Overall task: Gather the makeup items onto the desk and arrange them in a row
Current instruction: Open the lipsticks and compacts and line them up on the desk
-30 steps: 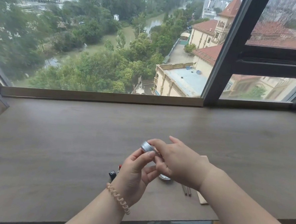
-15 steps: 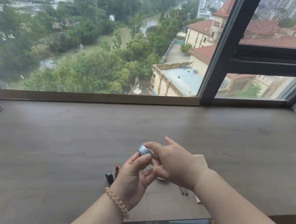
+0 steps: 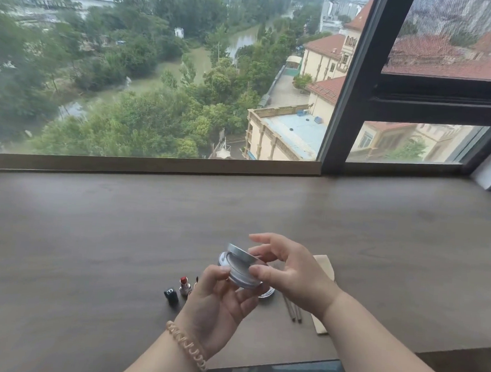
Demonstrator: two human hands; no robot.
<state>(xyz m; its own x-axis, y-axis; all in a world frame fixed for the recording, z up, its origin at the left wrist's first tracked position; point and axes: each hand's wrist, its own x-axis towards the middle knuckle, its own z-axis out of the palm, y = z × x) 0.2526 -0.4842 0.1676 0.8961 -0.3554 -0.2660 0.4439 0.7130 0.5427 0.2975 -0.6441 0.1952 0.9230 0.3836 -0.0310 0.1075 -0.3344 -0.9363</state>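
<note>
Across the near edge of the wide brown table [image 3: 91, 248], under the window, I see a loose cluster, not yet a row. Over it the left hand [image 3: 216, 307] cups a small silver tin [image 3: 240, 273] from below, while the right hand [image 3: 288, 271] pinches its lid [image 3: 240, 251], tilted half on. I judge both hands stay raised so the lid seats squarely before the tin goes down. Beneath lie a beige sleeve [image 3: 326, 267], 2 thin sticks [image 3: 293, 311], an uncapped lipstick [image 3: 185, 286] standing upright and its black cap [image 3: 171, 295] just beside.
</note>
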